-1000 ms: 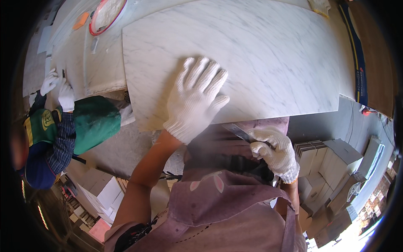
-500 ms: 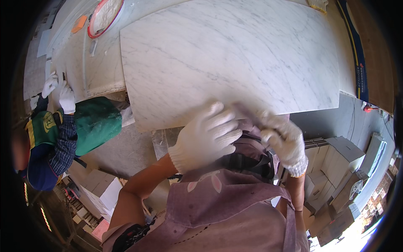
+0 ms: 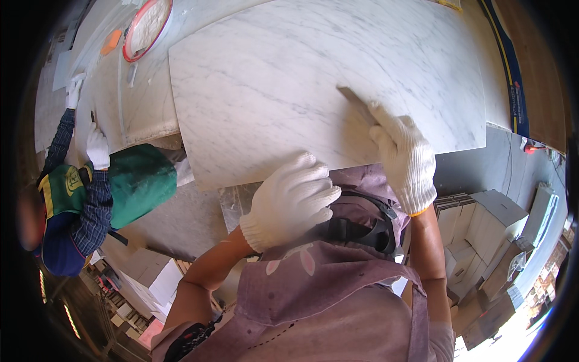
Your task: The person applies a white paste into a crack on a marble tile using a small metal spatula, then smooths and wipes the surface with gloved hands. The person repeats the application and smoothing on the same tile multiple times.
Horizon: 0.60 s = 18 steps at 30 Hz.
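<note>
A white marble slab (image 3: pixel 259 84) with grey veins lies before me, its near edge close to my apron (image 3: pixel 338 289). Gloved in white knit, my right hand (image 3: pixel 405 160) is closed on a narrow, flat scraper (image 3: pixel 356 104), whose grip is hidden by the fingers. The blade points up and left over the slab; I cannot tell if it touches the surface. My left hand (image 3: pixel 292 202), in the same kind of glove, is open by the slab's near edge, fingers stretched out and holding nothing. Its palm side is hidden.
A red-rimmed bowl of white material (image 3: pixel 148 30) and an orange block (image 3: pixel 111 42) are at the far left. A co-worker in a green apron (image 3: pixel 142 184) works there with gloved hands. Boxes (image 3: pixel 482 223) are stacked at right. A dark blue strip (image 3: pixel 512 78) lies right of the slab.
My right hand has moved away from my body and out over the slab with the scraper. My left hand has barely shifted. The co-worker's far arm has stretched outward.
</note>
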Each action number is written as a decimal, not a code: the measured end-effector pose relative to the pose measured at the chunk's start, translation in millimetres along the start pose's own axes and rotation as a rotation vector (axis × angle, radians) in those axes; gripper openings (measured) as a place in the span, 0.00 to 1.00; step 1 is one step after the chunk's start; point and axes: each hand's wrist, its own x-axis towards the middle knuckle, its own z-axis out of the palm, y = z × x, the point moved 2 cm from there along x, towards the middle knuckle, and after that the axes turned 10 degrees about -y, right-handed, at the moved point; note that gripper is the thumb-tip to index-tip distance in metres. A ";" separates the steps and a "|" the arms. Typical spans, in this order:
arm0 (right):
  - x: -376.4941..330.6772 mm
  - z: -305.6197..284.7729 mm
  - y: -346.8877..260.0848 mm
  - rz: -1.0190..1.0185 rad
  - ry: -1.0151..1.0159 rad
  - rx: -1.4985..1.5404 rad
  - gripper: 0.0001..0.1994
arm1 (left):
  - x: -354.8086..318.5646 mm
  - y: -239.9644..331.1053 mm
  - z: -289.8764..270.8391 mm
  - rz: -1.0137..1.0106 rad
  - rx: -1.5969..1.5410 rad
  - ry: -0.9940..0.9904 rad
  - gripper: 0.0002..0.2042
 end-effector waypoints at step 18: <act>21.4 -17.6 5.1 -0.415 0.064 0.077 0.22 | 9.6 8.5 -7.3 -0.075 -0.104 -0.080 0.15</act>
